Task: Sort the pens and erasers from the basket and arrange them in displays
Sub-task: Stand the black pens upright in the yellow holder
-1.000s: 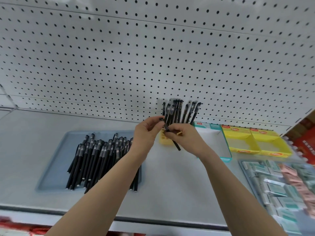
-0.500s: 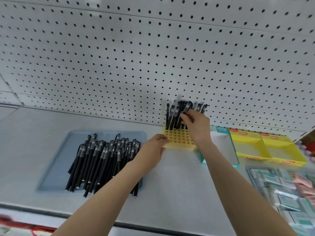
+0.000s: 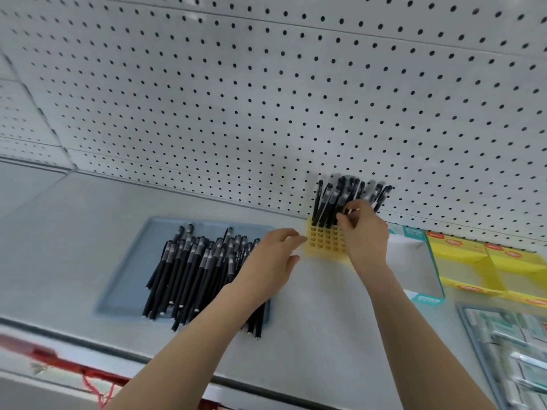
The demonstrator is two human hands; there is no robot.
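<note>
Two hands (image 3: 273, 257) (image 3: 363, 235), one pen (image 3: 344, 199) pinched, one yellow holder (image 3: 324, 243)

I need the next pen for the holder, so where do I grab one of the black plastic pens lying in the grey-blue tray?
Pinch a top-lying black plastic pen across its mid-barrel, coming from above with the left hand. The pens lie flat and roughly parallel in the grey-blue tray, caps toward the pegboard, so only their upper sides are free.

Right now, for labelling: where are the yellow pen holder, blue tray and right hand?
yellow pen holder (image 3: 325, 242): head view, empty front grid.
blue tray (image 3: 129, 269): head view, bare left floor.
right hand (image 3: 365, 235): head view, back of hand.
</note>
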